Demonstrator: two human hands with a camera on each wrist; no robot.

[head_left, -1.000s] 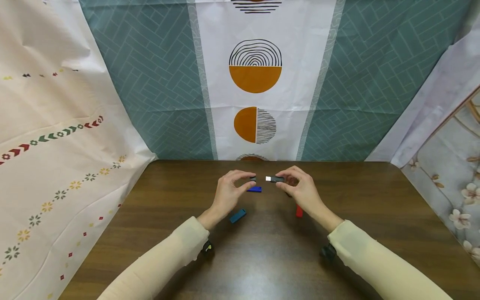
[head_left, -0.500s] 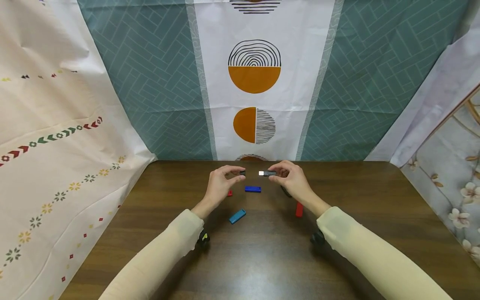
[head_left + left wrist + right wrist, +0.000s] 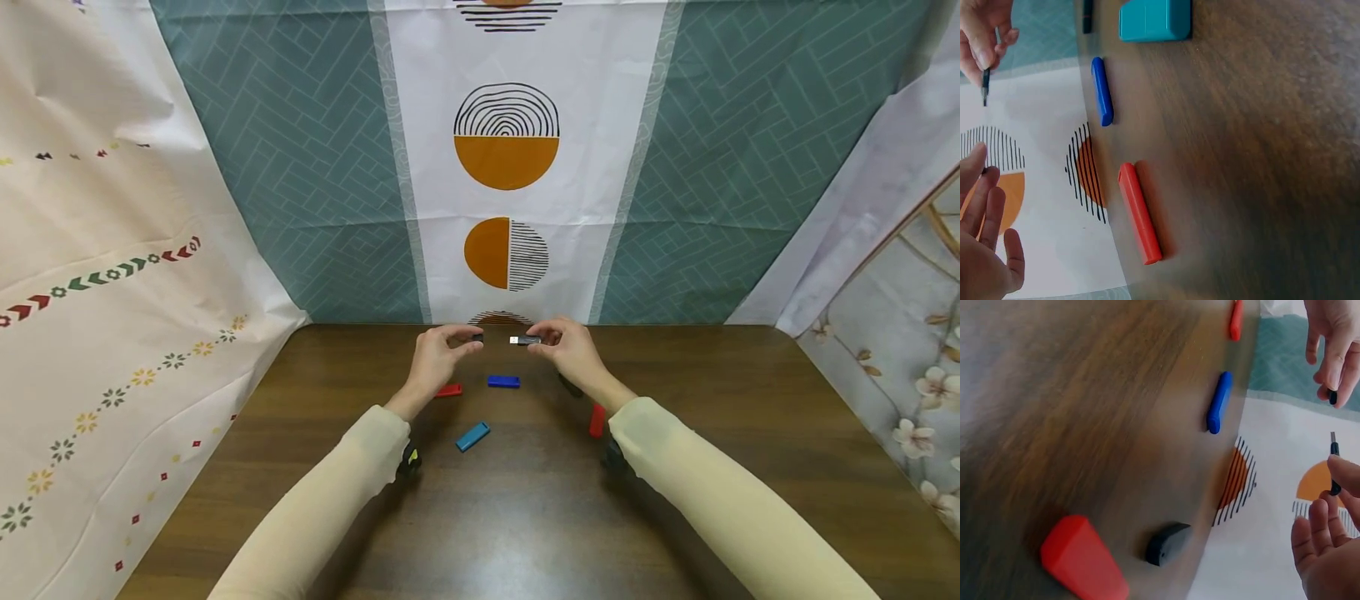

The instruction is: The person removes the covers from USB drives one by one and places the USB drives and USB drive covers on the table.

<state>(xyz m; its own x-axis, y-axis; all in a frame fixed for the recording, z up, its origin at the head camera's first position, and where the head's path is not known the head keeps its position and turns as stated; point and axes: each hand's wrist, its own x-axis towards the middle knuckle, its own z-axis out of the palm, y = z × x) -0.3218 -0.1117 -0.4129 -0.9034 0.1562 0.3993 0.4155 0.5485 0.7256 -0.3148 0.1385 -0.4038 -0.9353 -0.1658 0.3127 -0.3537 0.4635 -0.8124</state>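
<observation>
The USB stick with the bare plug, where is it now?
In the head view, the USB stick is pinched in the right hand, its plug facing the dark cap in the left hand.

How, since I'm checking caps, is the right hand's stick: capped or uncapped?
Uncapped: the stick in the right hand shows its metal plug bare.

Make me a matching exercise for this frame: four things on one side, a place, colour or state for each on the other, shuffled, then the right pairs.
Things
1. Left hand
2. Plug
3. Blue stick
4. Right hand

Places, colours, states
A. Lying on the table
B. Pinches a USB stick
C. Pinches a small dark piece
D. Silver and uncovered

Pairs: 1-C, 2-D, 3-A, 4-B
</observation>
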